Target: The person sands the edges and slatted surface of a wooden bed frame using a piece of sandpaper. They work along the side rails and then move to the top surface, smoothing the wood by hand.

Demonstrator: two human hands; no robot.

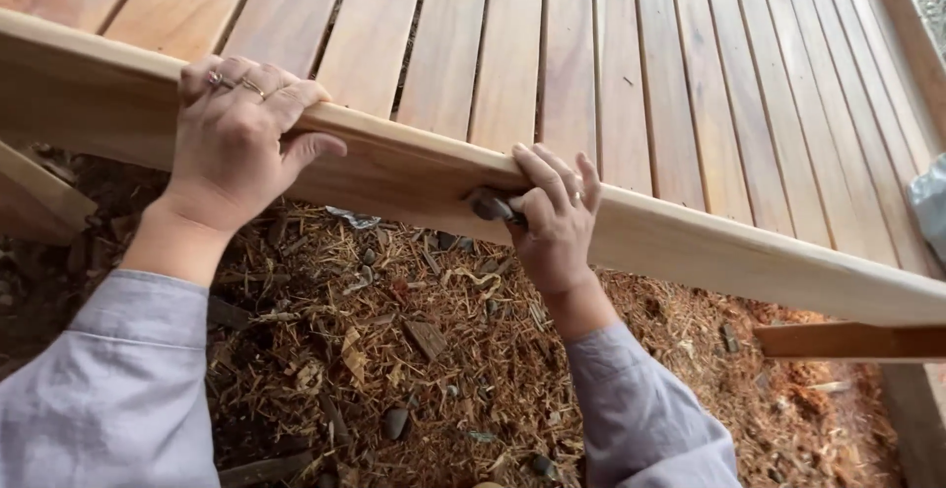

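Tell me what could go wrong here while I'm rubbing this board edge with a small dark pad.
The right hand presses a small dark pad on the side rail; fingertips near its sharp edge could catch splinters. The left hand is the only grip steadying the slatted frame, so it might shift. The ground litter of shavings looks loose underfoot.

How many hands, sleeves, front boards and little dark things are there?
Hands: 2, left hand, right hand
Grey sleeves: 2
Pale front board: 1
Small dark piece held in right fingers: 1
Total: 6
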